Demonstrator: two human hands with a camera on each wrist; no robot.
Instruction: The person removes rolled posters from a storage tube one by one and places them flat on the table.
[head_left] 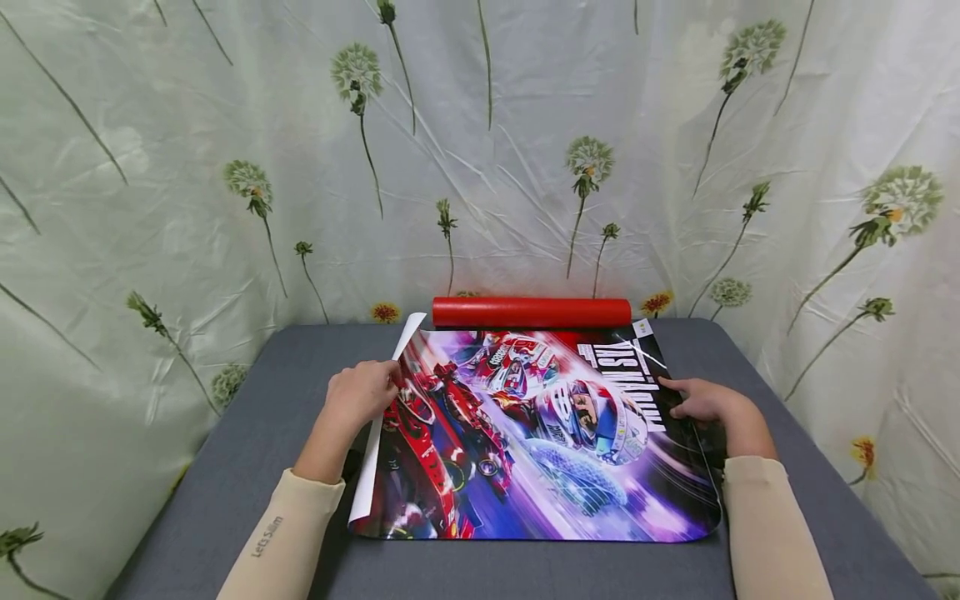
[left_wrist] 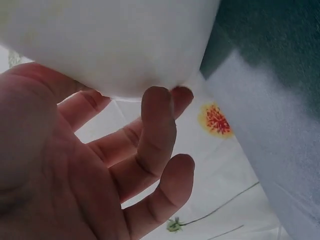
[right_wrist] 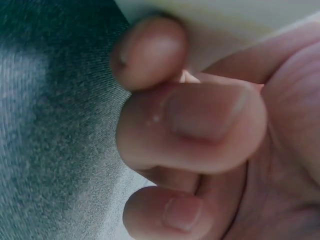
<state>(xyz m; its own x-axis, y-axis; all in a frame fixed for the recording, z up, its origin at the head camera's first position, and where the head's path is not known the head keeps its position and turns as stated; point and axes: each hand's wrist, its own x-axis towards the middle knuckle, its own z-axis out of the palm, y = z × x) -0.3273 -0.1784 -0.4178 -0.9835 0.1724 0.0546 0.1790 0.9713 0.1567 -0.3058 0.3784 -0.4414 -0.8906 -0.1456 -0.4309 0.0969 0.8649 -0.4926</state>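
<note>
A glossy poster [head_left: 540,442] with red racing cars and helmeted drivers lies spread in front of me, its printing sideways to me. My left hand [head_left: 358,396] pinches its left edge, where the sheet curls up and shows a strip of white back [head_left: 367,475]. In the left wrist view the thumb and first fingers hold that white underside [left_wrist: 115,45], the other fingers loosely bent. My right hand [head_left: 708,402] grips the dark right edge, thumb on the print. The right wrist view shows its bent fingers [right_wrist: 200,115] under the sheet's pale back [right_wrist: 230,25].
Behind the poster's far edge lies a red cylinder [head_left: 531,312], lengthwise across the table. The table [head_left: 247,467] has a dark grey cloth cover. A pale curtain [head_left: 480,167] printed with dandelions hangs right behind the table and along its sides.
</note>
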